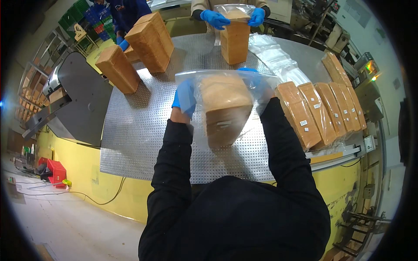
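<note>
A bread loaf [226,100] stands on the metal table in front of me, inside a clear plastic bag [198,77]. My left hand [185,96], in a blue glove, is closed on the bag at the loaf's left side. On the right side my right hand [257,85], also gloved in blue, grips the bag; its fingers show partly through the plastic. The bag's mouth stretches wide above the loaf between both hands. A small white label shows on the loaf's near face.
The perforated metal table [165,161] holds bagged loaves [300,115] at the right and flat clear bags [278,56] behind. Unbagged loaves [150,41] stand far left near a grey machine [85,98]. Across the table, a person's gloved hands [214,19] bag another loaf [235,41].
</note>
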Tool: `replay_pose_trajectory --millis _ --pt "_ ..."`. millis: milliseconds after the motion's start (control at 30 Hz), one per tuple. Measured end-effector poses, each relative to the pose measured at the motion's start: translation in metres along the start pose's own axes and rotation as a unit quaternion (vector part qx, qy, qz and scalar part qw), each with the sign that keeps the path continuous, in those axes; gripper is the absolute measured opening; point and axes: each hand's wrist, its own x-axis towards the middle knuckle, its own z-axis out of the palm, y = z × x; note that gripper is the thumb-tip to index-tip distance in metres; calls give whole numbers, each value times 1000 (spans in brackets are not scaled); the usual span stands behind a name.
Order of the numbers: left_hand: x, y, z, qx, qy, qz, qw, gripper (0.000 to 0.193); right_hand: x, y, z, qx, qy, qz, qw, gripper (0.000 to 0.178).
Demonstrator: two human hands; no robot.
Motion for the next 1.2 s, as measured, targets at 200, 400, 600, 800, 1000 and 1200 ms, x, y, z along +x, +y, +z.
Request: replay_pose_trajectory --millis 200,400,600,800,1000,1200 --pt "-1 -16 -8 131 -58 -34 989 14 16 32 -16 -193 22 39 980 29" --pt "-26 -49 -22 3 26 -201 979 17 11 34 16 24 81 36 996 25" --pt "-52 11 14 -43 4 -246 968 25 -47 6 20 -60 34 -2 998 42" --pt "-87 1 -8 7 -39 -160 986 33 -77 -30 55 323 78 80 940 56" --pt "-90 32 20 -65 -16 -203 977 36 -85 -4 48 218 151 80 961 40" --pt "-96 24 16 89 -27 -162 982 43 -93 15 40 -26 107 78 991 37"
